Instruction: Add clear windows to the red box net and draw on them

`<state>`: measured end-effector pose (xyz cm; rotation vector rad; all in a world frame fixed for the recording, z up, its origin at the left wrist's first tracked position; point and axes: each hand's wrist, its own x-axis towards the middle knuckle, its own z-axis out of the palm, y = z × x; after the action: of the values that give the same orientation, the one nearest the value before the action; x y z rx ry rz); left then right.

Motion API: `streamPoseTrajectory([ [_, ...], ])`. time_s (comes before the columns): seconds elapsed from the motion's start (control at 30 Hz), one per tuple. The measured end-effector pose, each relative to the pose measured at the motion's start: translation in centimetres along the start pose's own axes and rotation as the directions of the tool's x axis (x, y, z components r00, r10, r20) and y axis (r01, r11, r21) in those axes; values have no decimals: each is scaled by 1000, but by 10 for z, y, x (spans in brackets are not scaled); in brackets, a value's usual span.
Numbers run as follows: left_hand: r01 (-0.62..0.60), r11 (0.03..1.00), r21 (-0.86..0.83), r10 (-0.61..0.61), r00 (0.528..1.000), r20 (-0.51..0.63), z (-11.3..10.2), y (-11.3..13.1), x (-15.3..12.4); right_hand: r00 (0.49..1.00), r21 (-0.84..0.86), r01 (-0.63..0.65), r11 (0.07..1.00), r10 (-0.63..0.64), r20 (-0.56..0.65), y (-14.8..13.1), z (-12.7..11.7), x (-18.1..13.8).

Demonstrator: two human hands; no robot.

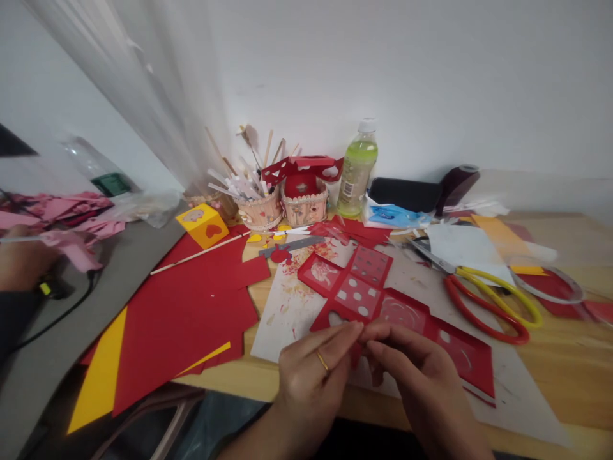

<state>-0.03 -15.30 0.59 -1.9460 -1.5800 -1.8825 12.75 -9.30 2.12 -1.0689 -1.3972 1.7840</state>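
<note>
A red paper cut-out (364,294), shaped like an unfolded box with round and heart-shaped holes, lies on a white sheet (287,313) on the wooden table. My left hand (313,370), wearing a ring, and my right hand (421,377) meet at its near edge. Both pinch a small red piece (355,352) between fingertips. The fingers are closed together. Most of that small piece is hidden by my fingers.
Red and yellow scissors (483,300) lie to the right. Red and yellow card sheets (182,319) spread to the left, with a yellow cube (204,225). Two small baskets (282,207) of sticks, a green bottle (357,169) stand at the back. Another person's hand (19,259) is at far left.
</note>
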Motion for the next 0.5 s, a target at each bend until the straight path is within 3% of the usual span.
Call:
streamPoseTrajectory([
  [0.27,-128,979,161,124,992,35,-2,-3,-1,1000,6,7,1000,-7,8,-4,2,0],
  [0.5,-149,972,180,142,989,47,-3,-2,0,1000,19,-9,1000,9,10,-3,1,3],
])
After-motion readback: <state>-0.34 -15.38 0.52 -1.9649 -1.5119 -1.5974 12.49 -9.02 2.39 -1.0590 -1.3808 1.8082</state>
